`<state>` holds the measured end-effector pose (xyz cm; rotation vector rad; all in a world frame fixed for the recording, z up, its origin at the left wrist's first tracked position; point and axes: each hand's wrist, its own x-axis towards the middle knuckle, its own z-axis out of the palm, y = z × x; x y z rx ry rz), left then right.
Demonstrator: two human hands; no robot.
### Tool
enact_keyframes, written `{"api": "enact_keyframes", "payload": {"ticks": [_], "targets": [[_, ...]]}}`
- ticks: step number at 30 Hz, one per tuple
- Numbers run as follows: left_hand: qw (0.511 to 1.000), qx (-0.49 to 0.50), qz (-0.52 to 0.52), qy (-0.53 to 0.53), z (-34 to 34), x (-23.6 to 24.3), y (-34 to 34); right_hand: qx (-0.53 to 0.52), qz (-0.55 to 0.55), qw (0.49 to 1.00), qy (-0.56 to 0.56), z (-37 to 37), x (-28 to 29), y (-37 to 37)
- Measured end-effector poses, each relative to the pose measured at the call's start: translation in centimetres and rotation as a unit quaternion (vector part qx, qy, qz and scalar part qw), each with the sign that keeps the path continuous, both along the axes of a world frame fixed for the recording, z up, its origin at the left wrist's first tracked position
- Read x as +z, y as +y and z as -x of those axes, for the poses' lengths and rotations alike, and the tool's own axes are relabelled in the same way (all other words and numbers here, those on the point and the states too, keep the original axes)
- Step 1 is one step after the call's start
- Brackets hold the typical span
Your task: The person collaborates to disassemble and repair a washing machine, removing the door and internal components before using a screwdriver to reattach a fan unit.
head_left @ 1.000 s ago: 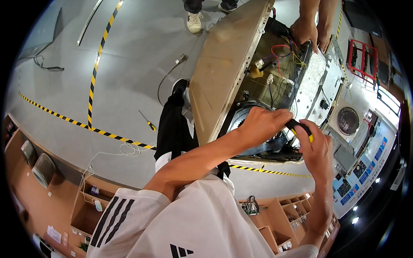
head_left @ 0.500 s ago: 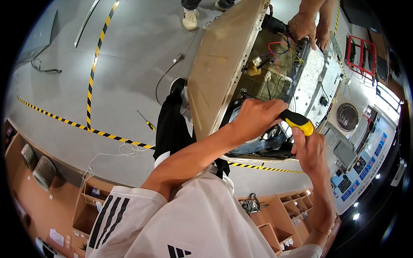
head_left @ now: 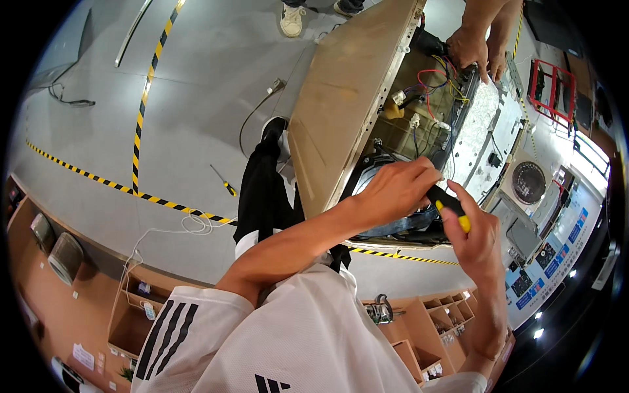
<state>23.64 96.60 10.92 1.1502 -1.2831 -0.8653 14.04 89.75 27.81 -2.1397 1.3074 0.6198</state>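
My right hand (head_left: 477, 239) is closed round the black and yellow handle of a screwdriver (head_left: 449, 207), its index finger stretched along the far side. My left hand (head_left: 401, 187) has its fingers bent together at the front end of that handle. What they pinch is hidden. Both hands are over the near end of an opened appliance, which looks like a washing machine, with a tan side panel (head_left: 347, 98). Coloured wires (head_left: 432, 80) and a round dark-rimmed part (head_left: 373, 177) show inside it. The screwdriver's tip cannot be seen.
Another person's hands (head_left: 468, 49) rest on the appliance's far end. A second screwdriver (head_left: 224, 181) lies on the floor at left, near a plugged cable (head_left: 262, 101). Striped tape (head_left: 145, 98) marks the floor. Wooden compartments (head_left: 445, 321) stand behind me.
My right hand has turned round the screwdriver handle, and its index finger has straightened. Less yellow shows on the handle. My left hand has stayed almost in place.
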Motion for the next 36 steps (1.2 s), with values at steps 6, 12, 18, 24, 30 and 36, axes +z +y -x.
{"api": "enact_keyframes", "payload": {"ticks": [6, 12, 18, 24, 30, 36], "targets": [[1.0, -0.029, -0.007, -0.006, -0.3, 0.3, -0.2, 0.082, 0.107, 0.987, -0.085, -0.2, 0.4, 0.1], [0.993, -0.112, -0.01, -0.034, -2.1, 0.7, -1.8, -0.083, 0.006, 0.994, -0.072, 0.4, -0.2, 0.1], [0.964, -0.213, -0.04, -0.155, -3.9, 1.9, -4.6, -0.012, 0.045, 0.988, -0.147, 0.4, 0.7, -0.9], [0.962, -0.212, 0.067, -0.161, -2.6, 0.7, -5.1, 0.059, 0.232, 0.968, -0.082, 2.3, -1.8, -0.1], [0.946, -0.26, 0.009, -0.195, -3.5, 1.0, -4.4, 0.052, 0.143, 0.978, -0.142, 4.0, 0.0, 0.4], [0.931, -0.244, -0.068, -0.264, -1.8, 3.6, -4.1, 0.019, 0.248, 0.958, -0.147, 5.2, -2.2, 1.3]]}}
